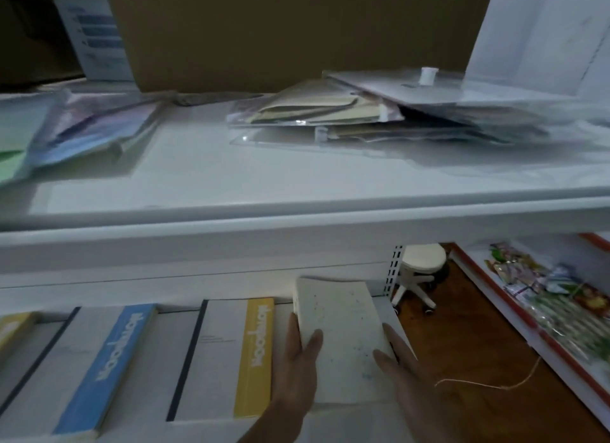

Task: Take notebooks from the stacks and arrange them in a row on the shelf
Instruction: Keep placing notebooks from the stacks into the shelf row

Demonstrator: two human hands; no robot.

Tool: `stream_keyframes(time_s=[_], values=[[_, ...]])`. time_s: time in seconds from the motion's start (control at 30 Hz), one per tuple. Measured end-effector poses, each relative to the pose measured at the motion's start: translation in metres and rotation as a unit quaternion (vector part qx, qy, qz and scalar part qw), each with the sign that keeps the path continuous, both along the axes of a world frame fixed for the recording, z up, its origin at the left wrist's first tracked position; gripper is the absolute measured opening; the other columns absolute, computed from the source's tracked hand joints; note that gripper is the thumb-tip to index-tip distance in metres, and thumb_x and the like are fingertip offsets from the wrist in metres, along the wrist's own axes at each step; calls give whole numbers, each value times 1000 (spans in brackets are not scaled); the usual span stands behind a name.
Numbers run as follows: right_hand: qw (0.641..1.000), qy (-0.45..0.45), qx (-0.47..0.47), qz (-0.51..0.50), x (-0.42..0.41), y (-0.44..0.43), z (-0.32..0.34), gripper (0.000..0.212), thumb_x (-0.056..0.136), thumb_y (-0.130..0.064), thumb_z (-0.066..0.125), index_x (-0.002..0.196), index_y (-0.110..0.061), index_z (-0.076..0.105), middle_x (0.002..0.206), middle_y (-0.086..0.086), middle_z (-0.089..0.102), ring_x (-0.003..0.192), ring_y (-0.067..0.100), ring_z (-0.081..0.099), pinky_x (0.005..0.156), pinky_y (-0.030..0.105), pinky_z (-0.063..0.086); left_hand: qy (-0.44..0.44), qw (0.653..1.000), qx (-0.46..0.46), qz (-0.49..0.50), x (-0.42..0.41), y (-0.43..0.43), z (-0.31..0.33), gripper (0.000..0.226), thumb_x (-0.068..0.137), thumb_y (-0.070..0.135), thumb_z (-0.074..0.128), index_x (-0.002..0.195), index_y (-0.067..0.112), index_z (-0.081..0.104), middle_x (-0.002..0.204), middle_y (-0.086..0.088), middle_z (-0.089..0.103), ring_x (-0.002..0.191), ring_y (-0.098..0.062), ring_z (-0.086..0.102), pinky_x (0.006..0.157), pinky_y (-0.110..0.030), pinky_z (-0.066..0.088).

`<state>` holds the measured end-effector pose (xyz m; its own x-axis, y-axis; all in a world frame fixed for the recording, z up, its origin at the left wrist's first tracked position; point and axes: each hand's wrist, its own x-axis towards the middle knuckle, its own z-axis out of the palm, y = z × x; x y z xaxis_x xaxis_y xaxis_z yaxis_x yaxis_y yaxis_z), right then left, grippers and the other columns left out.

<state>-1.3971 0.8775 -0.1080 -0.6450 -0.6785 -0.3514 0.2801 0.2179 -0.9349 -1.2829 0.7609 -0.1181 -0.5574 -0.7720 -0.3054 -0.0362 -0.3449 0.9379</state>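
The left hand (297, 370) and right hand (407, 376) both grasp the white notebook (340, 337). The fingers and thumbs pinch its two long edges as it lies over the right end of the lower shelf (204, 431), just beside the yellow notebook (254, 353).

The main risk sits on the right. This slot is the last one before the shelf ends, with open floor (462, 327) below, so a release too far that way would likely tip the notebook over the end. Pushing it left to avoid that could ride it up onto the yellow notebook's edge and nudge that one against the blue notebook (112, 360), spoiling the row. The near corner seems raised (the light is dim, so I cannot be sure), and letting go before it lies flat may leave it skewed.

Further back on the upper shelf (297, 211), the stack (330, 112) is a loose slump of plastic-sleeved items. A careless pull there could slide several off together.
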Motion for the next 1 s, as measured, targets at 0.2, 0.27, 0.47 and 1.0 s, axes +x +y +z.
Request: stream_keyframes(time_s=[0.2,0.27,0.47,1.0], values=[[997,66,27,11,3,2,-14,58,97,-16,54,149,-31,31,150,-5,37,130,19,43,108,35,38,-1,1000,11,21,-4,0,-13,53,97,15,53,143,36,39,125,3,62,110,-20,61,80,-31,54],[996,78,38,12,3,1,-12,59,96,-18,56,148,-31,33,149,-5,38,126,18,46,107,37,39,0,1000,7,10,-1,2,-6,53,96,14,54,142,35,40,124,2,63,108,-18,62,83,-32,54],[970,204,133,-2,-10,-4,6,44,96,-26,55,139,-23,47,139,-2,50,114,10,45,89,27,34,-29,999,-40,1,17,-3,16,35,96,17,56,127,32,49,110,18,57,94,6,58,74,-8,46],[823,528,109,178,222,-185,54,14,90,-29,59,103,-23,62,105,-4,67,96,19,64,78,28,47,-432,816,-383,43,357,-122,69,38,93,46,52,129,36,53,123,16,61,112,-6,58,92,-21,43]])
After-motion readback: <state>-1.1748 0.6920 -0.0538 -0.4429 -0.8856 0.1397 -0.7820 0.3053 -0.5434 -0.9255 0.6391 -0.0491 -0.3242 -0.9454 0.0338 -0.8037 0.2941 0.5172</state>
